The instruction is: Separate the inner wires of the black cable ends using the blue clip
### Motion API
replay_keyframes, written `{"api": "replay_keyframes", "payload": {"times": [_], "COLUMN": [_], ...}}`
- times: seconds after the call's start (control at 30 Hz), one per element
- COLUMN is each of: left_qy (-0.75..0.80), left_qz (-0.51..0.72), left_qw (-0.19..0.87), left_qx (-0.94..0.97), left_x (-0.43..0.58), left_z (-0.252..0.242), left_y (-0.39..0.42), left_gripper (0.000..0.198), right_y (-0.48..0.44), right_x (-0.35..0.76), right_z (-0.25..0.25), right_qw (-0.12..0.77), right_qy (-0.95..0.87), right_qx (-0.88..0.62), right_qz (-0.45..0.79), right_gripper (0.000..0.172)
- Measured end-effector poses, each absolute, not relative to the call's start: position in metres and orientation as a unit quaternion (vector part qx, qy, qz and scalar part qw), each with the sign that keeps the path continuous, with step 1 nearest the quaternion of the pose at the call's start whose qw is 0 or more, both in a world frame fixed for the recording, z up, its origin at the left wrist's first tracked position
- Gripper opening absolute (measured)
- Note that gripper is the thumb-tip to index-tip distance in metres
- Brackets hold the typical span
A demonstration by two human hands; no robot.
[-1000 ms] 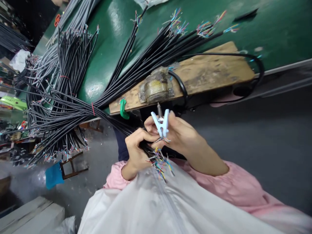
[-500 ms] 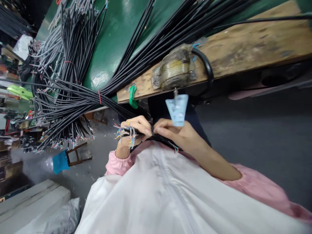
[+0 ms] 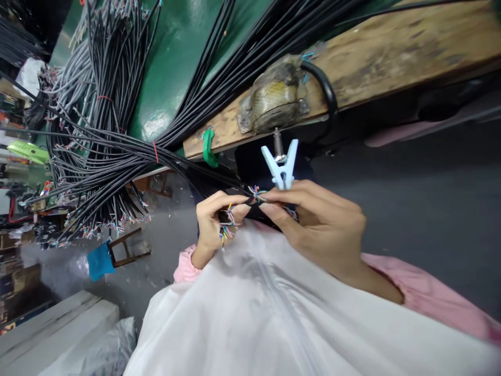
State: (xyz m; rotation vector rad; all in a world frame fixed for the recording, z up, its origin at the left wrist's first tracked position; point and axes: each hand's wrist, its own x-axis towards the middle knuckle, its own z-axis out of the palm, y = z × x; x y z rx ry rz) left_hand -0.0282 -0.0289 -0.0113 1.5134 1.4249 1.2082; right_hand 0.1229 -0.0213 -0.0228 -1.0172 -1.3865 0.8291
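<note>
My left hand (image 3: 213,222) is closed around the ends of black cables, whose stripped coloured wires (image 3: 226,228) stick out below my fingers. My right hand (image 3: 319,222) holds a light blue clothespin-like clip (image 3: 281,164) and pinches coloured wire tips (image 3: 256,193) of one cable against my left fingertips. Both hands meet just above a white plastic sheet (image 3: 274,313) on my lap. The cables run up left into a large black cable bundle (image 3: 129,162).
A worn wooden board (image 3: 391,57) lies on the green table (image 3: 176,47), with a taped metal fixture (image 3: 274,96) and green clamp (image 3: 209,149) at its edge. Grey and black cable bundles (image 3: 94,78) pile at left. A blue-seated stool (image 3: 105,258) stands on the floor.
My right hand has turned the blue clip upright and moved closer to the left hand. The wire tips now sit pinched between both hands' fingertips. The view has shifted slightly.
</note>
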Motion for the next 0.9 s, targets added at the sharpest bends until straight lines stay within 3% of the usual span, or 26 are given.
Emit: {"api": "replay_keyframes", "payload": {"times": [0.13, 0.33, 0.57, 0.67, 0.77, 0.9], "left_qy": [0.52, 0.503, 0.496, 0.503, 0.505, 0.499], "left_qz": [0.45, 0.43, 0.379, 0.401, 0.447, 0.469], "left_qw": [0.39, 0.36, 0.404, 0.402, 0.403, 0.418], "left_qx": [0.612, 0.658, 0.669, 0.651, 0.619, 0.597], "left_x": [-0.03, -0.034, -0.038, -0.035, -0.03, -0.024], "left_z": [-0.012, -0.016, -0.012, -0.014, -0.02, -0.021], "left_y": [-0.028, -0.024, -0.024, -0.025, -0.026, -0.029], "left_gripper": [0.027, 0.04, 0.048, 0.045, 0.039, 0.035], "right_y": [-0.02, -0.016, -0.003, -0.006, -0.01, -0.01], "right_x": [0.122, 0.132, 0.132, 0.124, 0.118, 0.117], "right_z": [-0.027, -0.035, -0.038, -0.039, -0.04, -0.039], "right_qw": [0.594, 0.554, 0.583, 0.609, 0.619, 0.634], "right_qy": [-0.571, -0.605, -0.557, -0.502, -0.489, -0.566], "right_qx": [-0.44, -0.393, -0.315, -0.338, -0.365, -0.365], "right_qz": [0.357, 0.415, 0.501, 0.513, 0.494, 0.38], "right_gripper": [0.012, 0.02, 0.002, 0.008, 0.01, 0.016]}}
